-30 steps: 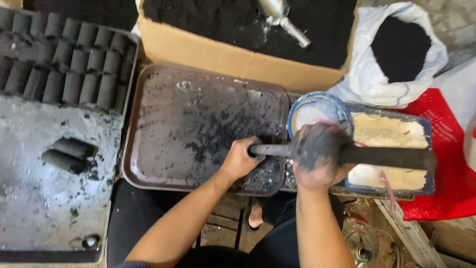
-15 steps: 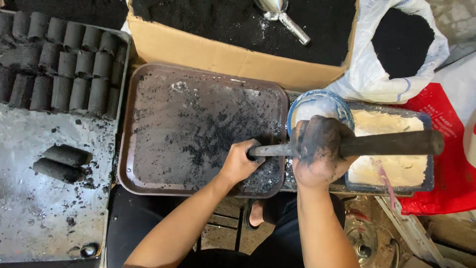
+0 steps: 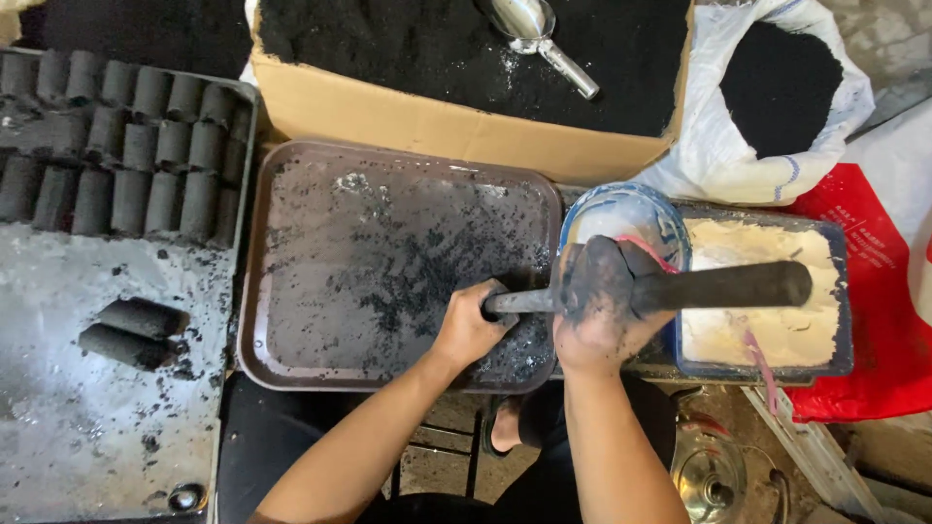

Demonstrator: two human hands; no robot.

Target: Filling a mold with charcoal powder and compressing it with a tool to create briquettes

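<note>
My left hand (image 3: 470, 325) grips the thin metal end of a long dark rod-shaped tool (image 3: 723, 287) at the near right corner of a brown tray (image 3: 291, 262) dusted with black powder. Blackened with soot, my right hand (image 3: 602, 303) wraps around the tool's middle, where the thin shaft meets a thicker dark cylinder. The tool lies level, with its thick end reaching right over a blue tub of pale powder (image 3: 767, 320). A blue-rimmed bowl (image 3: 621, 209) sits just behind my right hand.
A cardboard box of black powder (image 3: 408, 49) with a metal scoop (image 3: 539, 34) stands behind the tray. A white sack of black powder (image 3: 777, 87) is at the back right. Rows of black cylinders (image 3: 116, 146) and two loose cylinders (image 3: 131, 332) lie on a grey tray at left.
Both hands and the tool have stayed nearly in place over the tray corner; only the view has shifted slightly.
</note>
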